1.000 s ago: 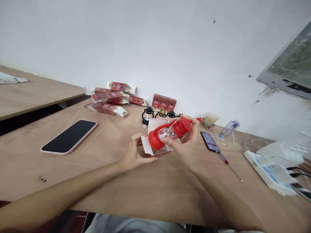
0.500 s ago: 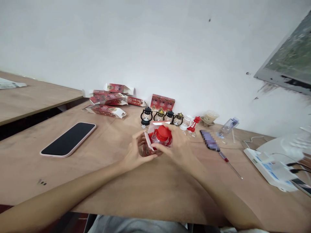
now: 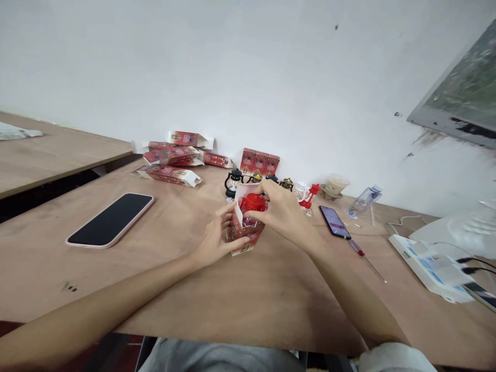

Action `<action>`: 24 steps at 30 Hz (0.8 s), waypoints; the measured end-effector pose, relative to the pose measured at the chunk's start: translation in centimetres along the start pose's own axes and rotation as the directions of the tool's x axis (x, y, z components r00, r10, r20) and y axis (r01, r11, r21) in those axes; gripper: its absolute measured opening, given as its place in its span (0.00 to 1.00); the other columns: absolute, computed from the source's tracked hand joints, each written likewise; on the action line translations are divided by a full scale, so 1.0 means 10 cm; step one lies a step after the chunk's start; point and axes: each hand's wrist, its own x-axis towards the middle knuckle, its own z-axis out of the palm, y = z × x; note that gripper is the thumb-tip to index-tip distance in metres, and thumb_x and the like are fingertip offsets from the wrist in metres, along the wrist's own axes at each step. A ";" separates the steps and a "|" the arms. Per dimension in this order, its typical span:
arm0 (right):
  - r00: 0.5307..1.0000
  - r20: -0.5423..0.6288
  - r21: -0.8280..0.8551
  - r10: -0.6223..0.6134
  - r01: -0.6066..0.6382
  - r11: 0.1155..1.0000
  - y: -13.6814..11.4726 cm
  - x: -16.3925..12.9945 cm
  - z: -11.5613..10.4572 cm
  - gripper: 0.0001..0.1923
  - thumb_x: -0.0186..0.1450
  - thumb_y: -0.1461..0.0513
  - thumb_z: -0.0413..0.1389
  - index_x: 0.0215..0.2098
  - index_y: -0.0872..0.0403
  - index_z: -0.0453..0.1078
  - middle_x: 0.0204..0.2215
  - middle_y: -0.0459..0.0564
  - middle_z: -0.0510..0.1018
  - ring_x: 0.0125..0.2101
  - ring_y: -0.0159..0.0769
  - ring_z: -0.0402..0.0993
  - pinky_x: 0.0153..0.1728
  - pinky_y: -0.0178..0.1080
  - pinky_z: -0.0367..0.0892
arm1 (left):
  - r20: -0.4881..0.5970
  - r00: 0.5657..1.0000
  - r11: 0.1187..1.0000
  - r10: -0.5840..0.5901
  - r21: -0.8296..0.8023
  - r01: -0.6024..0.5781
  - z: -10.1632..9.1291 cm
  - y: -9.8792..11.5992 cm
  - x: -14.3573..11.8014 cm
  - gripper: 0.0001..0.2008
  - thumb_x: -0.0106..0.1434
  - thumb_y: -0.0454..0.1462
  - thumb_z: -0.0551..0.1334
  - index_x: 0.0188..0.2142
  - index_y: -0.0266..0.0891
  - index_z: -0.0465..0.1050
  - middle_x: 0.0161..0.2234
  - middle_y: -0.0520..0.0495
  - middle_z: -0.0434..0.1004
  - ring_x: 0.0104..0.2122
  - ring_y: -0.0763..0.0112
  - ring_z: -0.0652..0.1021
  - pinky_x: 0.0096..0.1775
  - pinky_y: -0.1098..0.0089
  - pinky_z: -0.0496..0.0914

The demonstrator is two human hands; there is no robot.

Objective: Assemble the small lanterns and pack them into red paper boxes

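In front of me a small red printed carton (image 3: 246,241) stands with its top flaps raised. A red miniature lantern (image 3: 254,202) is partly inside it, its cap still showing at the opening. My left hand (image 3: 216,236) wraps round the carton's left side, thumb across the front. My right hand (image 3: 282,209) pinches the lantern's red top between thumb and fingers; some fingertips are hidden behind it. Just beyond, several more miniature lanterns stand in a row, a black one (image 3: 234,182) at the left and a red one (image 3: 309,196) at the right.
Red cartons (image 3: 170,156) lie piled at the back left, and closed cartons (image 3: 259,162) stand against the wall. A pink-edged phone (image 3: 111,219) lies left. On the right are another phone (image 3: 335,222), a screwdriver (image 3: 366,260), a cup (image 3: 335,185), a bottle (image 3: 366,200) and a power strip (image 3: 428,271).
The red lantern has gone deeper into the carton, with my right hand still at its top. The carton now stands more upright, and its rear flap is raised.
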 end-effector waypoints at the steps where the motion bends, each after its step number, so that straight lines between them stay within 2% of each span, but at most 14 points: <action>1: 0.999 0.043 -0.050 -0.004 0.006 0.999 -0.01 0.02 -0.02 0.15 0.55 0.61 0.63 0.35 0.54 0.61 0.35 0.48 0.72 0.31 0.36 0.70 0.29 0.35 0.59 | 0.000 1.000 1.000 -0.003 0.015 0.003 0.00 0.00 0.00 0.38 0.54 0.39 0.67 0.59 0.51 0.47 0.56 0.42 0.62 0.49 0.59 0.73 0.47 0.55 0.73; 4: 0.990 0.139 -0.209 -0.036 0.065 0.976 -0.06 0.11 -0.02 0.14 0.56 0.62 0.60 0.37 0.56 0.61 0.35 0.50 0.71 0.29 0.36 0.67 0.26 0.35 0.53 | 0.006 1.000 0.999 -0.019 0.049 0.018 -0.02 0.00 0.00 0.39 0.54 0.40 0.67 0.61 0.51 0.48 0.57 0.42 0.62 0.50 0.58 0.72 0.48 0.55 0.72; 7: 0.971 0.219 -0.243 -0.099 0.153 0.958 -0.08 0.18 0.03 0.10 0.57 0.65 0.56 0.36 0.57 0.63 0.34 0.51 0.70 0.29 0.36 0.65 0.28 0.36 0.51 | 0.000 0.999 0.997 -0.050 0.066 0.050 -0.03 0.00 0.00 0.38 0.56 0.40 0.66 0.61 0.50 0.48 0.56 0.43 0.62 0.50 0.60 0.72 0.49 0.55 0.72; 11: 0.953 0.279 -0.153 -0.115 0.163 0.975 -0.04 0.20 0.05 0.07 0.55 0.67 0.56 0.32 0.55 0.63 0.30 0.47 0.69 0.27 0.32 0.61 0.27 0.34 0.48 | 0.039 0.999 0.997 -0.032 0.076 0.029 -0.04 -0.01 0.02 0.36 0.57 0.39 0.65 0.62 0.50 0.50 0.55 0.44 0.64 0.50 0.60 0.72 0.49 0.57 0.72; 15: 0.942 0.312 -0.044 -0.125 0.145 0.988 0.00 0.20 -0.05 0.08 0.54 0.69 0.58 0.29 0.55 0.63 0.29 0.45 0.68 0.28 0.30 0.61 0.27 0.33 0.48 | 0.046 0.999 0.996 -0.020 0.085 0.016 -0.04 0.01 0.02 0.36 0.57 0.40 0.65 0.62 0.51 0.51 0.54 0.44 0.65 0.49 0.60 0.73 0.49 0.57 0.72; 20: 0.871 0.457 0.105 -0.180 0.148 0.983 0.06 0.31 -0.19 0.12 0.52 0.67 0.64 0.30 0.56 0.65 0.30 0.45 0.70 0.29 0.30 0.64 0.28 0.31 0.52 | 0.044 0.999 0.992 -0.019 0.129 0.013 -0.06 0.05 0.03 0.35 0.57 0.42 0.64 0.61 0.49 0.52 0.52 0.44 0.67 0.48 0.60 0.73 0.47 0.58 0.73; 24: 0.825 0.529 0.179 -0.197 0.119 0.977 0.12 0.39 -0.22 0.13 0.52 0.67 0.64 0.33 0.55 0.66 0.30 0.44 0.72 0.29 0.31 0.67 0.29 0.31 0.56 | 0.043 0.999 0.994 -0.008 0.112 0.003 -0.07 0.03 0.04 0.35 0.57 0.42 0.65 0.61 0.49 0.52 0.52 0.44 0.66 0.47 0.62 0.74 0.47 0.59 0.73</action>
